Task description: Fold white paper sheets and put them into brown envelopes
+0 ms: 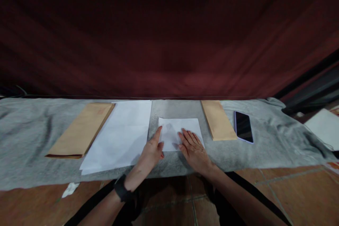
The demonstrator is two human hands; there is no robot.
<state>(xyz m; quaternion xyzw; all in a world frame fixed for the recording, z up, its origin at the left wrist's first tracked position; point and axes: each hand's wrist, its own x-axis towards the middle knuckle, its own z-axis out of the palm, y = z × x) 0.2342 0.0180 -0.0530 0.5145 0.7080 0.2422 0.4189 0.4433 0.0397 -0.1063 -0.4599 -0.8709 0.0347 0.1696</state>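
Lying flat, small white paper (172,135), long axis left to right

Behind the counter (278,141), a red curtain (169,42) bars forward passage. A narrow strip separates the large sheets (122,130) from the small sheet (171,136); the left grip (150,148) blocks its near end. The right grip (194,150) covers the small sheet's near right corner; farther back, a narrow lane parts that sheet from the slim envelope (218,120), with the phone (243,127) just beside the latter. Open room extends right of the phone and left of the wide envelope (82,130), which adjoins the large sheets.
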